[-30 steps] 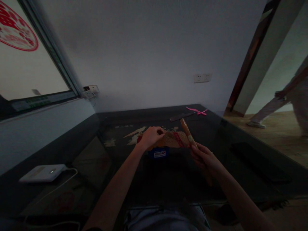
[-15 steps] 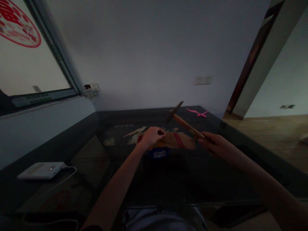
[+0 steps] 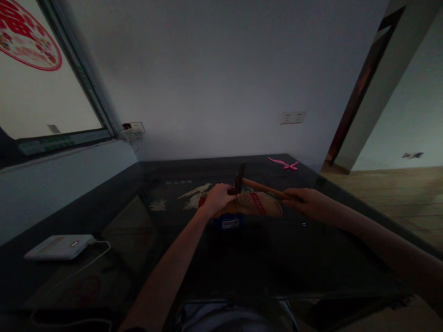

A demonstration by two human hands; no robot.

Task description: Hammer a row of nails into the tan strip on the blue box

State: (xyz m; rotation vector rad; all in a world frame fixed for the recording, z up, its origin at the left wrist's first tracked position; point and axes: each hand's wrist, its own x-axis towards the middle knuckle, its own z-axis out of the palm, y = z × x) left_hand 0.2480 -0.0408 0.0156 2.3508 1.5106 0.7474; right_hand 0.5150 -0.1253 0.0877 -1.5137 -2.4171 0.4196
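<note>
My right hand point(image 3: 304, 201) is wrapped round the wooden handle of a hammer point(image 3: 260, 186). The hammer's dark head is down close beside the fingertips of my left hand point(image 3: 217, 199). That left hand rests on a tan, dotted, sole-shaped piece with red bands point(image 3: 268, 205), perhaps a slipper or insole. Its thumb and forefinger are pinched together at the top of the piece; what they hold, if anything, is too small to make out. Under the tan piece is a blue container with a white label point(image 3: 229, 222), standing on the dark table.
A white power bank point(image 3: 62, 247) with a white cable lies on the left of the dark glossy table point(image 3: 277, 263). Near the back right corner is a pink ribbon point(image 3: 285, 163). A wall with sockets point(image 3: 292, 117) borders the far edge, and a window is at left.
The hammer has swung down, its head dropping from above the tan piece to beside my left fingertips. My left hand and the tan piece have stayed in nearly the same place.
</note>
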